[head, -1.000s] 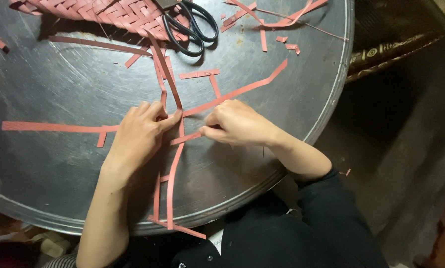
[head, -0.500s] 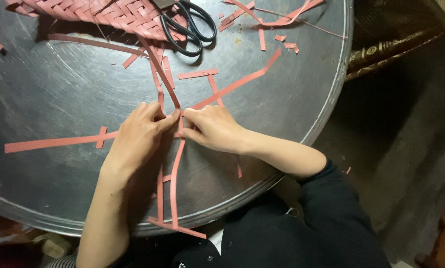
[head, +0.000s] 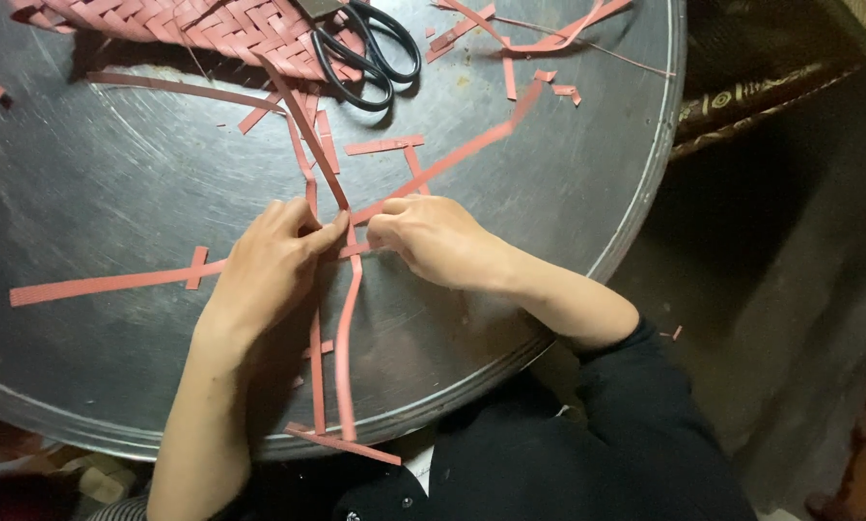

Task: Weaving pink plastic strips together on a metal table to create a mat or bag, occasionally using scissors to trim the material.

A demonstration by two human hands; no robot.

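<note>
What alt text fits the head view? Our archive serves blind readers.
Two bare hands, left hand and right hand, pinch crossing pink strips on a round metal tray. Black scissors and a woven pink mat lie at the far edge.

Strips [head: 346, 318] salmon-pink, plain, no print. Mat [head: 192, 24] at far left same pink, woven in a herringbone pattern. Scissors [head: 370, 53] black handles. Table [head: 114, 145] dull grey metal, faint circular marks, patchy sheen. Small offcuts [head: 558, 82] far right pink too. Sleeve [head: 635, 386] black. Cloth [head: 742, 106] off the right edge of the table dark with a gold-brown patterned band.
</note>
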